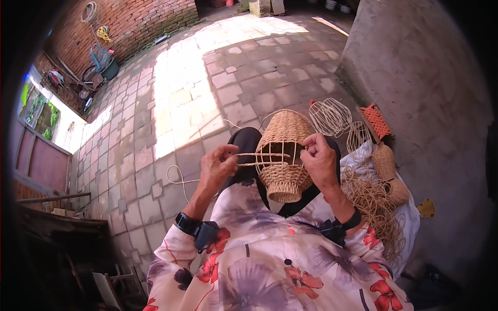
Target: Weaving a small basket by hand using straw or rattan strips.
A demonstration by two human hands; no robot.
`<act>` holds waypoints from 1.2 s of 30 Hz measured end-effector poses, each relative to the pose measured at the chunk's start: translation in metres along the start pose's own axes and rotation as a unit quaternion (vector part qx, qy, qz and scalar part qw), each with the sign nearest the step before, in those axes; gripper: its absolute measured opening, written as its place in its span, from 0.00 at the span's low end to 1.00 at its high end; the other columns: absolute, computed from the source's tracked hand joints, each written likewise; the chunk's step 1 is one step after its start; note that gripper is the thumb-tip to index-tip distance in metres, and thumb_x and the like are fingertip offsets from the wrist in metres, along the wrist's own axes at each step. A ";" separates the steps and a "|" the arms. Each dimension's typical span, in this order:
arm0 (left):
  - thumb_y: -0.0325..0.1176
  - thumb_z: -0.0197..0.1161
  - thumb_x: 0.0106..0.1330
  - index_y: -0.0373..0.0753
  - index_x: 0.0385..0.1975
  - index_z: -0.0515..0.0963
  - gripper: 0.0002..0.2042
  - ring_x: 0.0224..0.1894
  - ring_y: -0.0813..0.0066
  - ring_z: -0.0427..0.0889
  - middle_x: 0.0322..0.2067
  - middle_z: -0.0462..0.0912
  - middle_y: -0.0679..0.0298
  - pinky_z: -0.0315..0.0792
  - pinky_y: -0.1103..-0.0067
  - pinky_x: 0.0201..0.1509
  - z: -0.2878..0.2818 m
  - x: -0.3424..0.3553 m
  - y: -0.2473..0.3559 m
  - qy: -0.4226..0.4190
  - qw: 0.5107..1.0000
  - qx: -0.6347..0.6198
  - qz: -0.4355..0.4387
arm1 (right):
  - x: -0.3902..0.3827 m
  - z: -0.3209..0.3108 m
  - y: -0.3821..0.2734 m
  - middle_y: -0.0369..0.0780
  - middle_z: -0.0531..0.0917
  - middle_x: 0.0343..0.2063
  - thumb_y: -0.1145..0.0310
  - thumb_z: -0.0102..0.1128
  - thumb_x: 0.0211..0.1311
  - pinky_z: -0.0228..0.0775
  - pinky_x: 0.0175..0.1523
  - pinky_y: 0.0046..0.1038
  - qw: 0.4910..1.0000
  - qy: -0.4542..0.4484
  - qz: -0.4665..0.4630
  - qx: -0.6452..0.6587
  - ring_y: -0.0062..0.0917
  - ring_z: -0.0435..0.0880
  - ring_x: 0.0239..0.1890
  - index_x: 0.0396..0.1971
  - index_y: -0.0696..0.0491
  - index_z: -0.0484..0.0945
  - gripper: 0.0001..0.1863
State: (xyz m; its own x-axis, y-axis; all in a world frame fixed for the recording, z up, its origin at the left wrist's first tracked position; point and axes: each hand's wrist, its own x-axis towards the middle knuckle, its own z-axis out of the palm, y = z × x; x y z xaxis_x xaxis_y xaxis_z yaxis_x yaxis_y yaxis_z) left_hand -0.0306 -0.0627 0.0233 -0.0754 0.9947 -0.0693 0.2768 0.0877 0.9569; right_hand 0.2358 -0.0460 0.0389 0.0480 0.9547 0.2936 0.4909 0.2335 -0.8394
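A straw-coloured woven basket [286, 179], shaped like a vase with a narrow neck toward me, lies across my lap. Its middle has an unwoven band where bare upright stakes and a dark inside show. My left hand [219, 165] is closed on twisted cord [254, 159], with two strands stretched from it across the gap to the basket. My right hand [318, 159] pinches at the basket's right side, beside the bare stakes; whether it grips the cord or a stake is hidden by the fingers. A loose cord end [181, 181] trails in a loop left of my knee.
On a white cloth [412, 228] at my right lie a tangled heap of cord [371, 207] and small woven pieces [384, 161]. Wire-like frames [330, 116] and an orange woven item [375, 120] sit beyond, near a concrete wall [415, 67]. Paving [129, 181] spreads ahead.
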 end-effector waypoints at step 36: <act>0.28 0.67 0.56 0.41 0.42 0.71 0.15 0.26 0.84 0.73 0.26 0.79 0.68 0.66 0.87 0.26 0.056 0.002 0.030 -0.096 0.979 -0.171 -0.049 | -0.008 -0.011 0.016 0.28 0.70 0.20 0.82 0.55 0.50 0.59 0.29 0.14 0.980 0.007 0.080 0.180 0.08 0.67 0.23 0.29 0.56 0.69 0.08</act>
State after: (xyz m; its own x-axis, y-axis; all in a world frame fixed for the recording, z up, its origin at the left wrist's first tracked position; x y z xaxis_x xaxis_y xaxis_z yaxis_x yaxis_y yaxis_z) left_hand 0.0308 -0.0551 0.0364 0.1057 0.9769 -0.1858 -0.0617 0.1929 0.9793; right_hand 0.2522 -0.0523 0.0282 0.1130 0.9825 0.1483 0.1370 0.1324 -0.9817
